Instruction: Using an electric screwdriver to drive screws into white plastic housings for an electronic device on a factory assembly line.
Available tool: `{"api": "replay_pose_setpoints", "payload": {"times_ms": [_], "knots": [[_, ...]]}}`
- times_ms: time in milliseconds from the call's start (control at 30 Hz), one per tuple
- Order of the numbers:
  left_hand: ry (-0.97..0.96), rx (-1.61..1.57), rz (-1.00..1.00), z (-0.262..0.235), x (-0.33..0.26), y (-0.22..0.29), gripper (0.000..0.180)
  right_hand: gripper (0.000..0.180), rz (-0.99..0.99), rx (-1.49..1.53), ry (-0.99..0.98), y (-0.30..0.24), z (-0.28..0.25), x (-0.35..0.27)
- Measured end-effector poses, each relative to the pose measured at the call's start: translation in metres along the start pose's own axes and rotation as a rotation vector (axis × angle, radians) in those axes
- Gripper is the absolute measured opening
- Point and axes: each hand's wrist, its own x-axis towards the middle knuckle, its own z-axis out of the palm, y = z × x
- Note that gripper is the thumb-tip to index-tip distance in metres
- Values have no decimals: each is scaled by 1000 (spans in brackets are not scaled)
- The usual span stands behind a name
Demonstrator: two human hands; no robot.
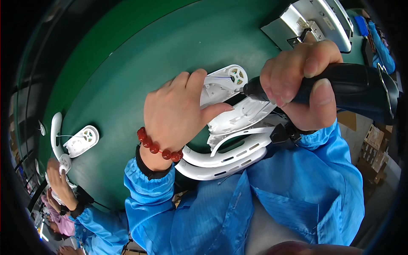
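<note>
My right hand is wrapped round a black electric screwdriver lying nearly level, its tip pointing left. That tip meets the edge of a white plastic housing, close to a round spoked part with a coil look. My left hand, with a red bead bracelet at the wrist, presses and grips the housing's left side, its thumb along the near edge. Just nearer lies another white shell. Curved white slotted bands rest against my front at the table edge.
A silver-white metal device stands at the far right. On the left, a co-worker's hand is beside a white curved part wired to a similar small housing. Cartons stand low on the right beyond the green table.
</note>
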Motion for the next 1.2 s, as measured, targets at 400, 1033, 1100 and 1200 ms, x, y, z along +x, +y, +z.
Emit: {"api": "replay_pose_setpoints", "payload": {"times_ms": [400,1033,1100,1200], "knots": [[27,-29,-10,-5,1,2,65,25,-30,51,-29,-2,3,9],[292,-321,160,6,1,13,24,27,-105,308,-158,1,-6,21],[244,-264,188,5,-1,11,30,28,-99,318,-142,3,-3,20],[201,-139,154,-2,4,17,44,27,-66,260,-112,3,-2,18]]}}
